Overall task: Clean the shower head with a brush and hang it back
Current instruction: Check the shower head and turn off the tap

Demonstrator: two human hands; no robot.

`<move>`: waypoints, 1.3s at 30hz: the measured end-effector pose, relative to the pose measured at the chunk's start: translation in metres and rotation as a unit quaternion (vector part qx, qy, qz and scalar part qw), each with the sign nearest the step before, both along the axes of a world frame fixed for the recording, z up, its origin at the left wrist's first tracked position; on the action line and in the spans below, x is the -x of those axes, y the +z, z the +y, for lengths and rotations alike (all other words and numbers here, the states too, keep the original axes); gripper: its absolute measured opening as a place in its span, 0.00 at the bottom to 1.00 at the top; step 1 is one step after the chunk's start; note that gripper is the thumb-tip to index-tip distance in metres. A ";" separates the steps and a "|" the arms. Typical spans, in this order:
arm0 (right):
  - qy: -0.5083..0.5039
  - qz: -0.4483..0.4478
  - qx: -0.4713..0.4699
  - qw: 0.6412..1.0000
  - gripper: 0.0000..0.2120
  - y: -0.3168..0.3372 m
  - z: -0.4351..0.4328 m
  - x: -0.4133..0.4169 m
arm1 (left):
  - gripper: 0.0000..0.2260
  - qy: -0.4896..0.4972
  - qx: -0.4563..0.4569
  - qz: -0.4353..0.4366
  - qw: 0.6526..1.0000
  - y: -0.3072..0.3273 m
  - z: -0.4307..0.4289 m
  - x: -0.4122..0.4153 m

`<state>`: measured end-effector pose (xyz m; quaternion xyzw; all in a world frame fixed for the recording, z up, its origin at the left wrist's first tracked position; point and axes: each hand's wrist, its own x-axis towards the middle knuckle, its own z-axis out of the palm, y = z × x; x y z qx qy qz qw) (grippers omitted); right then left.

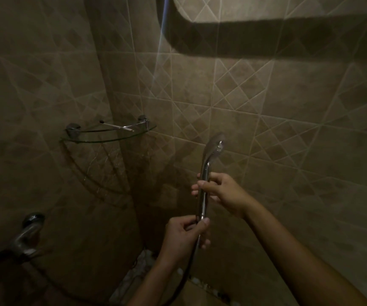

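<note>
A chrome shower head (213,149) with a long handle stands upright in front of the tiled wall, its face turned to the right. My right hand (220,188) grips the middle of the handle. Below it, my left hand (184,237) holds the bottom of the handle where the metal hose (191,261) joins and hangs down toward the lower left. On the glass corner shelf (103,140) lies a thin white stick with a dark tip (115,125), maybe a brush; I cannot tell.
A chrome tap (27,237) sticks out of the left wall at the lower left. A pale vertical pipe (163,25) runs up the wall at the top. A pebbled floor (138,272) shows between my forearms. The room is dim.
</note>
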<state>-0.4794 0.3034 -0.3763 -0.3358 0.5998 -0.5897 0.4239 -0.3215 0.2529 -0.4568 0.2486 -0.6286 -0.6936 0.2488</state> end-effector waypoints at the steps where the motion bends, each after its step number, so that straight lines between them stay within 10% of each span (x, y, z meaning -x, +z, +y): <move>1: -0.019 0.047 -0.011 0.999 0.18 -0.001 0.000 -0.001 | 0.10 0.000 -0.003 0.002 1.000 -0.001 0.001 -0.001; 6: -0.072 0.168 -0.001 0.983 0.22 -0.002 -0.001 -0.005 | 0.10 0.001 -0.002 0.007 1.000 -0.001 0.001 -0.001; 11: 0.029 -0.017 0.017 0.999 0.12 0.000 -0.001 -0.001 | 0.11 0.004 -0.004 0.013 1.000 0.000 0.005 0.000; 16: -0.079 0.158 -0.039 0.983 0.30 0.000 0.002 -0.006 | 0.09 -0.011 0.008 0.009 1.000 -0.002 0.004 -0.003; 18: -0.057 0.181 -0.038 0.981 0.24 0.000 0.005 -0.008 | 0.09 -0.007 0.009 0.009 1.000 -0.003 0.006 -0.004; 23: 0.053 -0.061 0.037 0.996 0.16 0.002 0.010 0.003 | 0.09 0.014 0.005 0.017 1.000 -0.004 0.006 -0.005; 30: 0.010 0.100 0.009 0.995 0.19 -0.004 0.008 0.002 | 0.11 0.003 0.008 0.016 1.000 -0.008 0.010 -0.008; 35: 0.060 -0.086 0.042 0.994 0.20 -0.005 0.014 0.007 | 0.12 0.009 0.021 0.011 1.000 -0.009 0.005 -0.010; 39: 0.016 0.082 0.005 0.997 0.13 -0.001 0.016 0.002 | 0.13 0.003 0.023 0.008 1.000 -0.010 0.009 -0.012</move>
